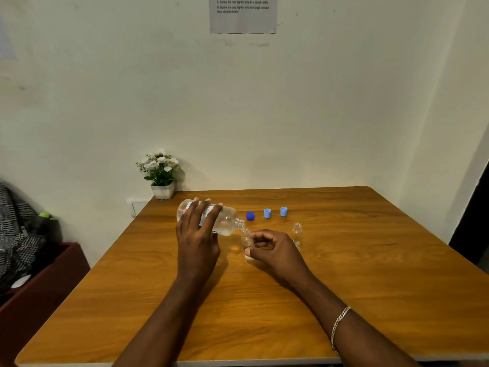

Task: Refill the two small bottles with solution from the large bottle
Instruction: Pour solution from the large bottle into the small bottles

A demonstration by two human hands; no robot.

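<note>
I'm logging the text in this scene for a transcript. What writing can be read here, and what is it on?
On the paper sheet: "5. Screw the cap tightly onto the travel bottle"
Same sheet: "6. Screw the cap tightly onto the large contact lens solution bottle"
Same sheet, top line: cut by the frame edge, not surely readable.
On the large bottle: label print too blurred to read.

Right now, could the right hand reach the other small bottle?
Likely yes: the free small bottle stands just past the right hand, nothing between; but first it must release the held small bottle.
</note>
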